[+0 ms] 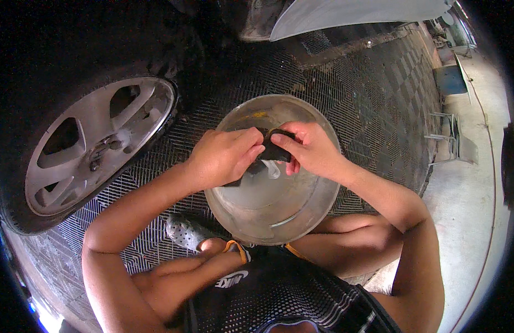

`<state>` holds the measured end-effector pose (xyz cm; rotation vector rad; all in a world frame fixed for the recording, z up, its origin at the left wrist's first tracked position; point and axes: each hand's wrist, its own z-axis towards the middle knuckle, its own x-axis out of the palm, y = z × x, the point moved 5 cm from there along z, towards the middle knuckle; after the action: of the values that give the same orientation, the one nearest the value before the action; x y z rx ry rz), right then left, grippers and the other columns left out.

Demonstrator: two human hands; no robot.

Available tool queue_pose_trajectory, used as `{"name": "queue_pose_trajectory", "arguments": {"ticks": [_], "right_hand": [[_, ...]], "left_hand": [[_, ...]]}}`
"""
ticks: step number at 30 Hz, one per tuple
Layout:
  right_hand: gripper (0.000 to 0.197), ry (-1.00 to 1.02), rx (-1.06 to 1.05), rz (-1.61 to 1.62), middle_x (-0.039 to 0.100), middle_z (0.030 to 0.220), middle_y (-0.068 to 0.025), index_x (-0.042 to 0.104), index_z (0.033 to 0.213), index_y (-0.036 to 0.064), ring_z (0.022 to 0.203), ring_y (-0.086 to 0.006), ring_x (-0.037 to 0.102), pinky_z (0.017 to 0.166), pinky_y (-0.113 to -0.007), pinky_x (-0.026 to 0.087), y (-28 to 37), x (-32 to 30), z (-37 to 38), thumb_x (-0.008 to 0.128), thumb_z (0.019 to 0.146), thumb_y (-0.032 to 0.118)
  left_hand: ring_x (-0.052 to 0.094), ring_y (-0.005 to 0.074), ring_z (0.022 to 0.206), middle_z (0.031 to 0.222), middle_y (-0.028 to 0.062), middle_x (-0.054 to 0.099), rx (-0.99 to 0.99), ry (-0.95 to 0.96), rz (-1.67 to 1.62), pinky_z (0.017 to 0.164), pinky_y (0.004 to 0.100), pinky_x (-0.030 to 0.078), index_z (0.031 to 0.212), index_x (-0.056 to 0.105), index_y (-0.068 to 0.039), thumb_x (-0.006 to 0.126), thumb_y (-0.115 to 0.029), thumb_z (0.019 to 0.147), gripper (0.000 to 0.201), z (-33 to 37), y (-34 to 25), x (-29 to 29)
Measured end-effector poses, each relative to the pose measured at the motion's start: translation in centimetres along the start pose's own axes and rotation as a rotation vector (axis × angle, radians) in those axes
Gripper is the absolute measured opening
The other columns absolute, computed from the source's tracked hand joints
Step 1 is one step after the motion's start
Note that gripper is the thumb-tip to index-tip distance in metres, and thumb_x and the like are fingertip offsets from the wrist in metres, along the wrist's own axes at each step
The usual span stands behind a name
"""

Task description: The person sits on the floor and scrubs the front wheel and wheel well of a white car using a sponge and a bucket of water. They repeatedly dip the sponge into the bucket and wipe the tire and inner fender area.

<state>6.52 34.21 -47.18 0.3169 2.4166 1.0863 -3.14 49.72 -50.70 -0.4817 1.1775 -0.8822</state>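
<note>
over the metal bucket at the centre of the view, both hands meet on a dark sponge. the left hand has its fingers closed round the sponge's 9 o'clock end, and the right hand pinches the 3 o'clock end, thumb on top, fingers curled beneath. the sponge sits just above the cloudy water inside the bucket, apart from the rim. it looks like a wringing or folding step: the sponge is being squeezed between the two hands. the next move likely calls for a firm twist, kept over the bucket so drips fall inside. at 9 o'clock a car wheel with a silver alloy rim stands on the black grid floor mat; a grey perforated clog shows at 7 o'clock.
</note>
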Motion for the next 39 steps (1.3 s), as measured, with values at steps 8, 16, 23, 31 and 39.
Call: {"name": "queue_pose_trajectory", "arguments": {"ticks": [8,16,23,31,39], "right_hand": [[0.018,-0.032,-0.506,-0.291,0.071,0.086,-0.0122,0.066,0.112,0.0021,0.067,-0.02,0.072,0.062,-0.033,0.055,-0.2,-1.6,0.3,0.06,0.104,0.017],[0.017,-0.168,-0.383,0.048,0.071,0.086,-0.0036,0.073,0.109,0.0003,0.064,-0.0093,0.064,0.058,-0.024,0.054,5.2,-5.9,2.0,0.071,0.098,0.013],[0.021,-0.354,-0.38,0.311,0.073,0.085,-0.0078,0.07,0.099,0.0037,0.068,-0.0144,0.068,0.061,-0.026,0.05,4.2,-12.7,6.3,0.072,0.097,0.024],[0.04,-0.149,-0.655,-0.617,0.075,0.104,-0.0088,0.067,0.125,0.0053,0.102,-0.027,0.07,0.088,-0.038,0.054,-3.3,-6.8,10.9,0.068,0.096,0.034],[0.034,-0.117,-0.895,-0.812,0.073,0.098,-0.0217,0.071,0.104,0.007,0.09,-0.0418,0.069,0.082,-0.054,0.052,-0.3,-3.7,9.8,0.071,0.084,0.034]], "left_hand": [[0.069,0.0169,0.087,0.098,0.0068,0.072,-0.375,-0.025,-0.586,0.08,0.0327,0.055,0.126,0.064,-0.004,0.073,-0.014,0.094,0.035,1.8,-0.8,0.6],[0.071,0.0183,0.091,0.103,0.014,0.074,-0.277,-0.575,-0.403,0.085,0.0305,0.055,0.119,0.069,0.0,0.061,-0.008,0.101,0.021,6.5,-2.8,-2.2],[0.069,0.0189,0.091,0.104,0.0103,0.07,-0.517,-0.976,-1.224,0.084,0.0356,0.062,0.118,0.064,0.005,0.055,-0.013,0.106,0.024,10.6,-1.5,-2.4],[0.06,0.015,0.108,0.118,0.0097,0.061,-0.149,-1.43,-1.04,0.1,0.0338,0.055,0.128,0.057,0.006,0.044,-0.006,0.109,0.027,16.9,-2.3,-3.5],[0.062,0.0477,0.113,0.131,0.0285,0.062,-0.246,-1.496,0.451,0.096,0.0478,0.053,0.152,0.041,0.002,0.055,0.011,0.082,0.072,19.9,1.4,-4.0]]}}
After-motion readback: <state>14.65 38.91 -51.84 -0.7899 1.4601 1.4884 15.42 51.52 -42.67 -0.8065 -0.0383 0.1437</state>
